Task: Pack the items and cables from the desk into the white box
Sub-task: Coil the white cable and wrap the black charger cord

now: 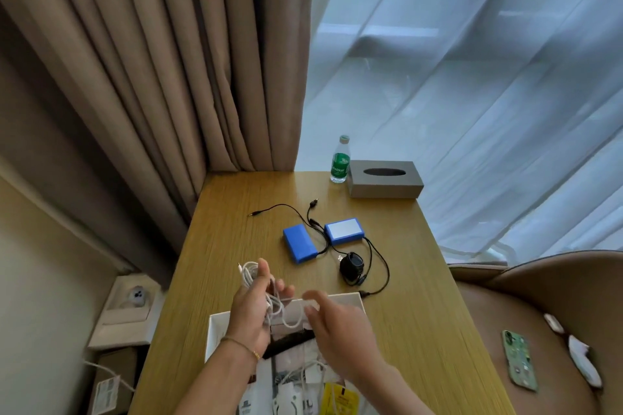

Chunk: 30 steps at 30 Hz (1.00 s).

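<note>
My left hand [251, 310] holds a bundle of white cable [274, 300] over the open white box [215, 330] at the desk's near edge. My right hand [337, 330] hovers beside it, blurred, with fingers spread and relaxed near a loop of the cable. The box holds a black comb, white cables and a yellow packet. Farther back on the desk lie two blue battery packs [300, 243] [344, 231], joined by thin black cables [286, 209], and a round black device [352, 268].
A green-labelled water bottle [339, 160] and a grey tissue box [384, 178] stand at the desk's far edge. Brown curtains hang at left, sheer white ones at right. A phone [519, 360] lies on the brown chair to the right. A wall socket [135, 295] is at left.
</note>
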Available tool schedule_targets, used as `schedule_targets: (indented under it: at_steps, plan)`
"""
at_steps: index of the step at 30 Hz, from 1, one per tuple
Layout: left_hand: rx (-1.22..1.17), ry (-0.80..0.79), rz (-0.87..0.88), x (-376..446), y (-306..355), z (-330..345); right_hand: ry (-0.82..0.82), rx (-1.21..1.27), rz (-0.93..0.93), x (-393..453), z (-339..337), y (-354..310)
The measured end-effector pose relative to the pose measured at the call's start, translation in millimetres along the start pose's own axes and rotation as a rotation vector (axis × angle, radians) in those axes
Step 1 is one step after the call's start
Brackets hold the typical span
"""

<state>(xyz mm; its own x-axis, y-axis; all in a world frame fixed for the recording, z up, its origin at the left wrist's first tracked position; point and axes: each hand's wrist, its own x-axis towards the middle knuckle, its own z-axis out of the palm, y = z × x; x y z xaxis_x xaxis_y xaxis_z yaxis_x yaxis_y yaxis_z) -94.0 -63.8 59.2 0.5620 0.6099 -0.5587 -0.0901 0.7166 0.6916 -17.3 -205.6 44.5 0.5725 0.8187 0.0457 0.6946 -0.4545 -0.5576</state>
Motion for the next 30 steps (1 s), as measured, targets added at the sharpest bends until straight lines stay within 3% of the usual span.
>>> schedule_targets:
  at_steps: [7, 11, 16, 23, 30]
  plan:
    - [0.715, -0.07, 0.129, 10, -42, -37, -0.16, 0.069, 0.218, -13, -18, 54]
    - [0.991, -0.172, 0.216, 8, -71, -41, -0.131, 0.134, 0.249, -25, -19, 59]
    - [1.52, -0.232, 0.345, 7, -97, -43, -0.159, 0.187, 0.246, -37, -15, 56]
    - [1.892, -0.275, 0.595, 7, -133, -29, -0.119, 0.253, 0.251, -51, -7, 59]
    - [2.234, -0.45, 0.692, 21, -153, -44, -0.066, 0.279, 0.238, -58, -10, 62]
